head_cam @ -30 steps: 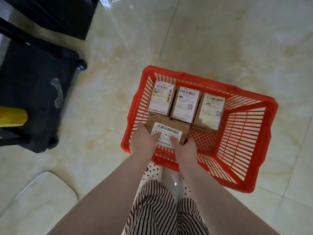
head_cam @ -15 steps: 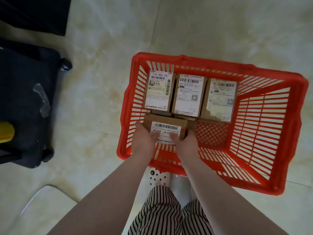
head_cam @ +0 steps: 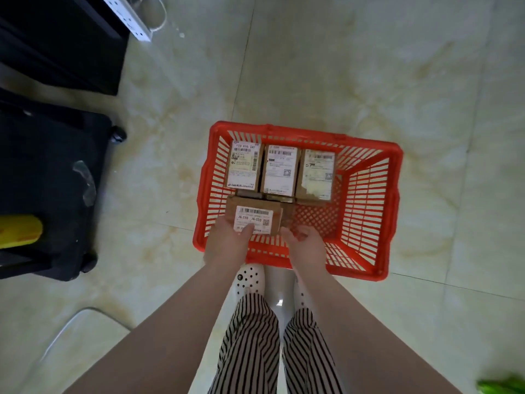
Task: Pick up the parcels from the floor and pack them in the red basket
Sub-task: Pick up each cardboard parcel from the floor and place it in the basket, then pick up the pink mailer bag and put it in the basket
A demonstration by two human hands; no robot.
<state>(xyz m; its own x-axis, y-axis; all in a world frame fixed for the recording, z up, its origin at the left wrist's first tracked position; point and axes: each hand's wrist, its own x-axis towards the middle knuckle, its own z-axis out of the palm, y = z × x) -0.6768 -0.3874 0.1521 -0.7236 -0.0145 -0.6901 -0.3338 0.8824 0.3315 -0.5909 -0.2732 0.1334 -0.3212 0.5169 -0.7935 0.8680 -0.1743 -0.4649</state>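
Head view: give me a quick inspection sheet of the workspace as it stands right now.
Surface: pale glossy tiled floor, bearing the basket.
Job's things: red basket holds three labelled parcels side by side along its far wall, left parcel, middle parcel, right parcel; a fourth parcel sits at the near left corner.
Clutter: green object at the lower right edge, too cropped to identify.
Hands: left hand holds the fourth parcel, thumb on its label; right hand beside it, fingers loosely curled, holding nothing.
Cables: white power strip at top left.
Surroundings: black suitcase, dark cabinet, yellow object.
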